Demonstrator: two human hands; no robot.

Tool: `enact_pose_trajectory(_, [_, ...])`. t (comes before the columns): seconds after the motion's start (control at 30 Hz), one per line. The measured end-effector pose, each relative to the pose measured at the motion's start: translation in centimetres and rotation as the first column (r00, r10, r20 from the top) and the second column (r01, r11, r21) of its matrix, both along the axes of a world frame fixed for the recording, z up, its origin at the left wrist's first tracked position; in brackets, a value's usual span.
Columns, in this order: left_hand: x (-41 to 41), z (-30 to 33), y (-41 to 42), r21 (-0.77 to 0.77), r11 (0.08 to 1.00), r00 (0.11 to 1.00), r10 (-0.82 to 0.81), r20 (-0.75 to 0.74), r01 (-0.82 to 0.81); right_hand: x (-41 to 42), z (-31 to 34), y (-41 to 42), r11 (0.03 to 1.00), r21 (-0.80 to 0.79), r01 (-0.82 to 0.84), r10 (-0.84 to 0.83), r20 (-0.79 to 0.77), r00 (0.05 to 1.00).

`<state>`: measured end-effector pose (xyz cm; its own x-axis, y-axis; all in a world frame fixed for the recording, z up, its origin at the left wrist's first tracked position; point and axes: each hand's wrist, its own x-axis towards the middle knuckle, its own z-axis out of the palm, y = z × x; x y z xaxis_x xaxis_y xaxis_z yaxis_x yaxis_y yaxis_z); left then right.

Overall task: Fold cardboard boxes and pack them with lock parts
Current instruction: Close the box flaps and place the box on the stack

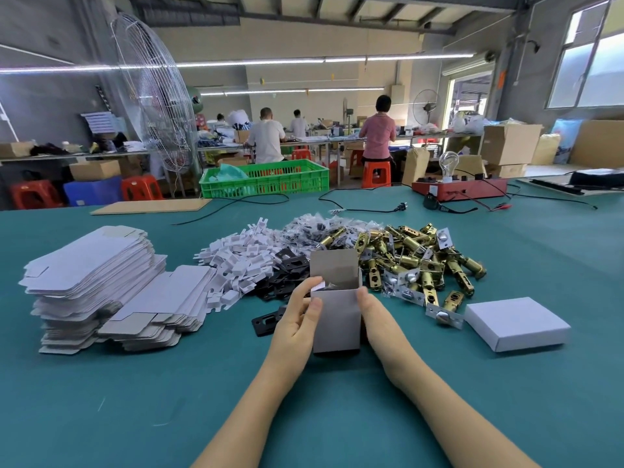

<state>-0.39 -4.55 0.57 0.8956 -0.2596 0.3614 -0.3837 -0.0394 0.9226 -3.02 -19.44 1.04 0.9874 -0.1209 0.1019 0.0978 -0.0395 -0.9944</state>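
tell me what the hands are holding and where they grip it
Both hold the open box upright on the table. The left hand grips its left side near the top; the right hand holds its right side.

Bright, even overhead strip lighting; wide-angle bending at edges; soft shadows.
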Motion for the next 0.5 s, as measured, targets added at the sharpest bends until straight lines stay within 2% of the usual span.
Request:
enact_pose_trajectory(0.07, [-0.1, 0.3, -0.2, -0.081, 0.997, 0.999, -0.001, -0.040, -0.002, -0.1, 0.5, 0.0, 0.994, 0.104, -0.015, 0.021, -0.058, 0.998])
enact_pose_trajectory(0.17, [-0.5, 0.7, -0.4, -0.184, 0.983, 0.997, -0.001, -0.080, -0.014, -0.1, 1.2, 0.3, 0.989, 0.146, 0.007, 0.009, -0.114, 0.993])
enact_pose_trajectory(0.33, [-0.6, 1.5, -1.4, -0.254, 0.964, 0.993, 0.045, -0.106, -0.071, -0.3, 1.8, 0.6, 0.981, 0.196, -0.001, 0.024, -0.115, 0.993])
enact_pose_trajectory(0.5, [-0.6, 1.6, -1.7, -0.271, 0.961, 0.992, 0.026, -0.125, -0.059, -0.5, 2.0, 1.0, 0.970, 0.243, -0.008, 0.028, -0.078, 0.997])
